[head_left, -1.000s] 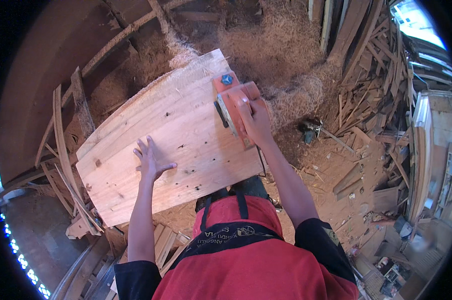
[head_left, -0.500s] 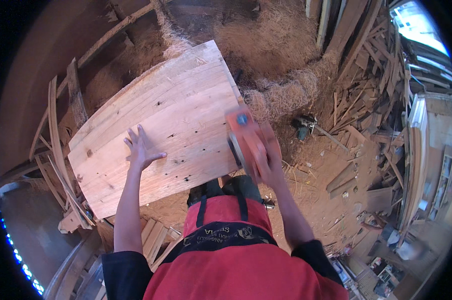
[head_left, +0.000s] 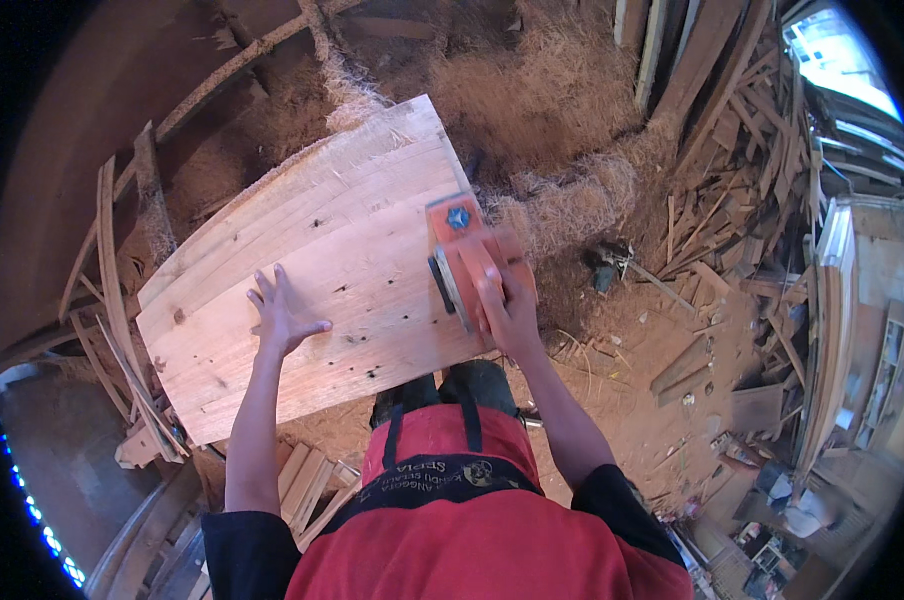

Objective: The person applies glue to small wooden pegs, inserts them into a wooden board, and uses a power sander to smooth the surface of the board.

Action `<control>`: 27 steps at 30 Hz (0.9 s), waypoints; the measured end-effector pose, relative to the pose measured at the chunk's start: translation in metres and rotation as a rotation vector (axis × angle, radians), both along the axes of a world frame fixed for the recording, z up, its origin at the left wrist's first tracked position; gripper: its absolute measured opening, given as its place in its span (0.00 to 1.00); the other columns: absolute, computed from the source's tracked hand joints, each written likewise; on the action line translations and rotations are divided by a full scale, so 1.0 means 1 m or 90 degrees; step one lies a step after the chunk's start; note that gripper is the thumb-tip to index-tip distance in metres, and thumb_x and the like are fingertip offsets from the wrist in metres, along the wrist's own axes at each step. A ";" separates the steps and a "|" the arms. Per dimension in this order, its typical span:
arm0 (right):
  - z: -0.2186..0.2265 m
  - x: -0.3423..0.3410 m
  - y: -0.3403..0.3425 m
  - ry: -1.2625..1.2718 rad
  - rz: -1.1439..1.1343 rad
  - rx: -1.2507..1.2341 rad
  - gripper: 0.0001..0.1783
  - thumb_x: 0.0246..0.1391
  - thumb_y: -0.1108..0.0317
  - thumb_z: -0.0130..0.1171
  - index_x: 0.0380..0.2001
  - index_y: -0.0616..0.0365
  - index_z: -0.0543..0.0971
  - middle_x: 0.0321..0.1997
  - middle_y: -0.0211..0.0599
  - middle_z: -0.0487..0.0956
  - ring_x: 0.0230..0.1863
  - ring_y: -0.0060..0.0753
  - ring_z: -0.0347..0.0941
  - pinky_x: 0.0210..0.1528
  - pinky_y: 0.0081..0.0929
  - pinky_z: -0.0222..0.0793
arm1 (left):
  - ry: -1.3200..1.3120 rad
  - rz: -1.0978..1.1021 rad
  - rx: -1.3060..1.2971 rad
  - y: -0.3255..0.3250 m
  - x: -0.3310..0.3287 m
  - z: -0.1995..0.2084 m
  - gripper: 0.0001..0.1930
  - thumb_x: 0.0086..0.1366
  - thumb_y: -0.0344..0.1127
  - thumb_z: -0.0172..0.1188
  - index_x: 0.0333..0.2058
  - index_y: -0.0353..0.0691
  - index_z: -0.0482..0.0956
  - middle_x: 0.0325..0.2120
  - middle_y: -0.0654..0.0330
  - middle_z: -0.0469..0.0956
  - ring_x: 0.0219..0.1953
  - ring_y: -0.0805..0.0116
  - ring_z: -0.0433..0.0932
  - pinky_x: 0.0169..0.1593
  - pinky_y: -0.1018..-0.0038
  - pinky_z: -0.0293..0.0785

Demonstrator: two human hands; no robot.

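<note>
The left hand lay flat with fingers spread on the wide pale wooden panel, holding nothing but pressing it down, while the right hand was closed around the orange power planer near the panel's right edge. Since half a second earlier the planer had travelled from the near right corner toward the far end, so another pass along that edge seemed under way. Heaps of shavings lay beyond, scrap wood to the right.

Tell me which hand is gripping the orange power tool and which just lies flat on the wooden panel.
The right hand grips the orange power tool at the panel's right edge. The left hand lies open, fingers spread, flat on the wooden panel.
</note>
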State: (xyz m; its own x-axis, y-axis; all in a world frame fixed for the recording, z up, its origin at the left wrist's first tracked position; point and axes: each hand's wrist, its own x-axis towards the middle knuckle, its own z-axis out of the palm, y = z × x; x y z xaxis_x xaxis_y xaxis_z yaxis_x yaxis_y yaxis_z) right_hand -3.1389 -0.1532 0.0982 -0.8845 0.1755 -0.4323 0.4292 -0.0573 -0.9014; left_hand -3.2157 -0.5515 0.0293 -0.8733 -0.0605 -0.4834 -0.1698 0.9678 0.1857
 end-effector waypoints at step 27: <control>-0.011 0.129 -0.017 0.003 0.023 -0.024 0.24 0.67 0.51 0.53 0.50 0.63 0.75 0.18 0.24 0.71 0.18 0.16 0.68 0.20 0.19 0.64 | -0.026 0.006 0.020 -0.003 0.000 -0.002 0.81 0.28 0.64 0.83 0.75 0.60 0.32 0.75 0.45 0.22 0.74 0.30 0.23 0.57 0.14 0.44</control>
State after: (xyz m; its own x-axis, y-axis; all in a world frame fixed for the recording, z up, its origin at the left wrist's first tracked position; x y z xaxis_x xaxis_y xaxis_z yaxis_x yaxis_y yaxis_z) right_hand -3.0101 -0.1705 0.0870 -0.8919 0.1267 -0.4341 0.4278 -0.0749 -0.9008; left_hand -3.2157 -0.5543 0.0275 -0.8523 -0.0526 -0.5205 -0.1867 0.9600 0.2087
